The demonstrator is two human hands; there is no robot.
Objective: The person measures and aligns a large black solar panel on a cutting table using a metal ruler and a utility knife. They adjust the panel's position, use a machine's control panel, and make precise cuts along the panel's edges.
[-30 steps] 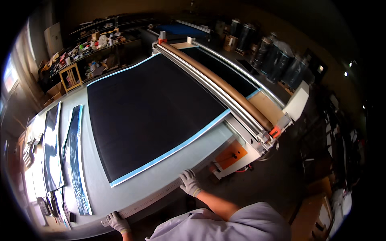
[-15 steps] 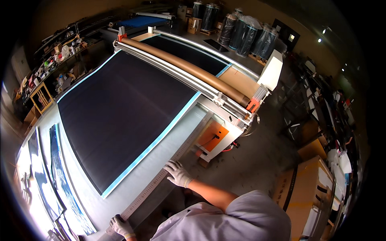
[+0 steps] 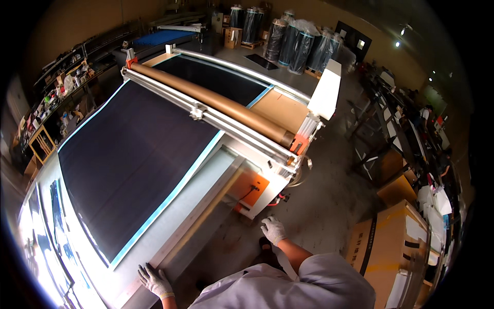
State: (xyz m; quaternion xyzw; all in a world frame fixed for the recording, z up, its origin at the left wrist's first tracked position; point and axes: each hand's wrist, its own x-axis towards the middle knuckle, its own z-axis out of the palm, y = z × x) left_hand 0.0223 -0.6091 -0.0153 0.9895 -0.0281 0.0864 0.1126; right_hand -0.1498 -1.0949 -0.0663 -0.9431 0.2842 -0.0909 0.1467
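Note:
My left hand (image 3: pixel 154 282), in a pale knit glove with dark fingertips, lies with fingers spread at the table's near edge, on the lower end of a long straight strip (image 3: pixel 191 224) like a ruler. My right hand (image 3: pixel 274 230), also gloved, is off the table, above the floor to the right; its fingers are loosely apart and nothing shows in them. A large black sheet (image 3: pixel 139 165) with light-blue edges covers much of the table (image 3: pixel 146 246). Across its far part runs a metal rail with a small sliding carriage (image 3: pixel 197 110).
Behind the rail lies a brown roller (image 3: pixel 216 103); a white end housing (image 3: pixel 326 92) stands at its right. An orange panel (image 3: pixel 249 186) with a cable sits below. Cut strips (image 3: pixel 57 216) lie at left. A large cardboard box (image 3: pixel 386 252) is at right, wrapped rolls (image 3: pixel 298 51) at the back.
The carriage has slid left along the rail. My right hand has left the strip and moved right, over the floor. My left hand stays at the near end, and the view has shifted slightly.

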